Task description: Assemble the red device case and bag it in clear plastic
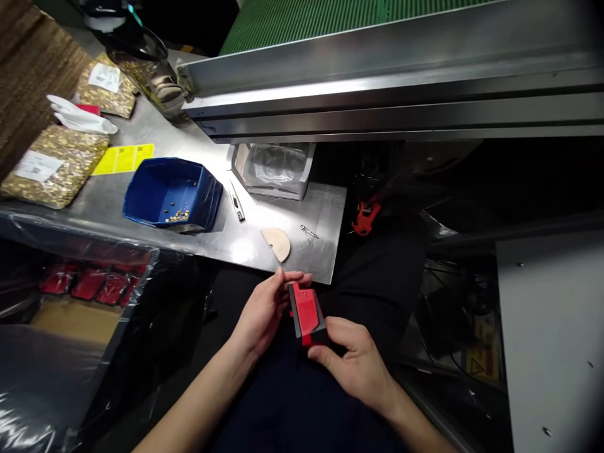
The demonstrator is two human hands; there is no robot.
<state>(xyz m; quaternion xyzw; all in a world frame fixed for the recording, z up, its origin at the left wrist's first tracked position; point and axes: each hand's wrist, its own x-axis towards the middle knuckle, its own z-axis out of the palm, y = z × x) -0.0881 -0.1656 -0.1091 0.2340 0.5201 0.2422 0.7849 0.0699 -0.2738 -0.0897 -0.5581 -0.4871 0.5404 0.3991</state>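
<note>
Both forearms reach up from the bottom edge over a dark lap, and between the hands sits a small red-and-black case, held low in front of the body, just off the near edge of the metal surface.

The left hand is at the case's left and far side; its fingertips curl over the top end, so this grip is closed lightly on the case. The right hand comes from the lower right, its thumb pressed on the near black end and its fingers folded beneath, so this grip too is clenched on the case. The red face of the case points up toward the camera, tilted a little to the left.

On the surface just beyond the left fingertips lies a pale half-round piece, and a little right of it a small wire clip. Farther back stands a blue bin with a few gold bits in its bottom; a thin metal tool lies beside it. Behind that is a clear bag in a white tray. Bags of gold parts and yellow labels lie at the far left. A steel rail runs across the top. An orange tool hangs in the dark gap to the right of the surface. Nothing lies between the hands and the case.
</note>
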